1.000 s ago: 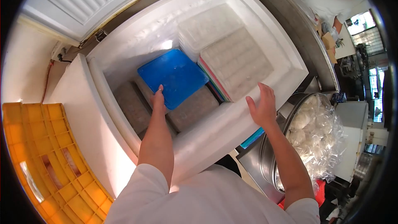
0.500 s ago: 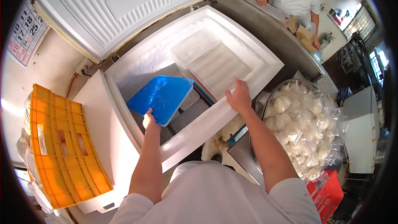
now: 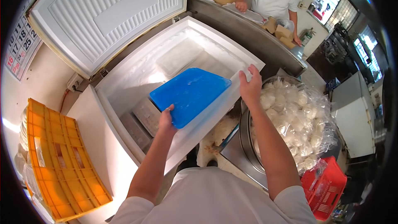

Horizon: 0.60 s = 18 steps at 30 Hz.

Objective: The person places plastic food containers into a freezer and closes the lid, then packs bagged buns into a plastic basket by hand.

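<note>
While the left hand [image 3: 166, 119] grips the blue lid [image 3: 190, 95] at frame centre, the right hand [image 3: 251, 86], fingers spread, holds nothing.

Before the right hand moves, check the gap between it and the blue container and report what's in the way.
Nothing visible blocks the right hand from the blue container. Only the freezer's white rim shows between them, partly under the container, so likely no barrier. The left hand grips the opposite side.
</note>
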Each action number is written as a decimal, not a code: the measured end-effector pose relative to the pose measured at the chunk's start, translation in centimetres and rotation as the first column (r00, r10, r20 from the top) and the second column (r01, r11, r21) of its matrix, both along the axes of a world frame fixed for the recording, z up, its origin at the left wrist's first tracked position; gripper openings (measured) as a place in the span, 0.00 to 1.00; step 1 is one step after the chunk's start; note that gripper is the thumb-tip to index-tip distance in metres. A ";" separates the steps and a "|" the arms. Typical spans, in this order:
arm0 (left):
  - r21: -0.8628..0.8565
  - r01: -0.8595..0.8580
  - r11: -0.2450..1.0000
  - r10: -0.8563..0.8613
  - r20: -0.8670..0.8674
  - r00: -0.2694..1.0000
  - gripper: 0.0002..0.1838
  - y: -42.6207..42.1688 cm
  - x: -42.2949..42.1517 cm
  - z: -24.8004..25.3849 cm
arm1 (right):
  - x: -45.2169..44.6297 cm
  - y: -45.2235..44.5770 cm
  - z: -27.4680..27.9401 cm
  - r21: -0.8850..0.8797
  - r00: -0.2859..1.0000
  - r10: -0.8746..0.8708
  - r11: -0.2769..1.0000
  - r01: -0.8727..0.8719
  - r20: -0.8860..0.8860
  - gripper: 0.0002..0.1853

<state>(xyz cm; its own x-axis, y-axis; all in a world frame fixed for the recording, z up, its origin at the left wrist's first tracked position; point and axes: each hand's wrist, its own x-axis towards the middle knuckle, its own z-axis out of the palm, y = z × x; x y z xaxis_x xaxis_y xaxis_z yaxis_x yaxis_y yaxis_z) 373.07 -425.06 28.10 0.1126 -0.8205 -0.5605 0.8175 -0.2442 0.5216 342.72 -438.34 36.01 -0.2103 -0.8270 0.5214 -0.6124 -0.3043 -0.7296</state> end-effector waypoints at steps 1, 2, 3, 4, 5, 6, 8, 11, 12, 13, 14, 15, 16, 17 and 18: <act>0.006 0.010 1.000 -0.010 0.030 0.999 0.29 -1.7 -1.0 -0.5 | -0.4 0.3 0.8 -0.010 1.000 0.003 1.000 -0.003 0.014 0.30; 0.013 0.020 1.000 -0.021 0.060 0.998 0.29 -3.4 -2.0 -1.1 | -0.7 0.7 1.5 -0.019 1.000 0.005 1.000 -0.004 0.026 0.30; 0.021 0.031 0.999 -0.033 0.089 0.996 0.29 -5.0 -2.9 -1.8 | -1.0 1.3 1.8 -0.016 1.000 0.007 1.000 -0.007 0.015 0.30; 0.020 0.026 0.999 -0.027 0.084 0.996 0.29 -6.6 -3.5 -2.8 | -1.3 2.1 1.9 -0.014 1.000 0.009 1.000 -0.009 0.004 0.29; 0.021 0.020 1.000 -0.021 0.080 0.997 0.29 -8.1 -4.1 -3.8 | -1.5 2.9 2.0 -0.010 1.000 0.011 1.000 -0.011 -0.008 0.28; 0.023 0.015 1.000 -0.016 0.075 0.997 0.29 -9.4 -4.5 -4.7 | -1.6 3.7 1.9 -0.003 1.000 0.022 1.000 -0.022 -0.004 0.28; 0.031 -0.002 1.000 0.001 0.030 1.000 0.29 -11.3 -4.9 -5.7 | -1.4 5.5 1.8 0.013 0.999 0.041 0.999 -0.041 0.004 0.27; 0.072 -0.003 0.997 0.005 -0.033 0.999 0.28 -14.3 -4.7 -10.1 | -0.8 7.9 1.7 0.077 0.995 0.066 0.995 -0.061 -0.073 0.28; 0.088 0.001 0.996 0.003 -0.053 0.999 0.28 -15.1 -4.8 -10.7 | -0.5 8.4 1.6 0.101 0.992 0.076 0.993 -0.065 -0.104 0.28; 0.086 -0.034 0.996 0.036 -0.028 0.999 0.27 -15.5 -5.6 -11.5 | 0.0 8.8 1.8 0.106 0.986 0.077 0.992 -0.062 -0.148 0.27; 0.084 -0.071 0.994 0.071 -0.002 0.997 0.27 -15.8 -6.6 -12.2 | 0.2 9.1 1.5 0.113 0.978 0.087 0.991 -0.066 -0.190 0.27; 0.078 -0.111 0.991 0.109 0.023 0.994 0.27 -16.2 -7.3 -12.9 | 0.5 9.2 1.3 0.118 0.968 0.099 0.990 -0.073 -0.232 0.27; 0.052 -0.107 0.993 0.105 0.027 0.994 0.27 -16.6 -7.5 -13.5 | 0.8 9.4 1.2 0.122 0.955 0.113 0.989 -0.082 -0.274 0.27; 0.025 -0.105 0.994 0.104 0.031 0.994 0.27 -17.0 -7.8 -14.0 | 1.1 9.7 1.3 0.170 0.956 0.174 0.976 -0.135 -0.237 0.29; -0.003 -0.105 0.994 0.105 0.036 0.994 0.27 -17.3 -7.9 -13.7 | 1.3 9.7 1.0 0.186 0.956 0.180 0.973 -0.138 -0.233 0.29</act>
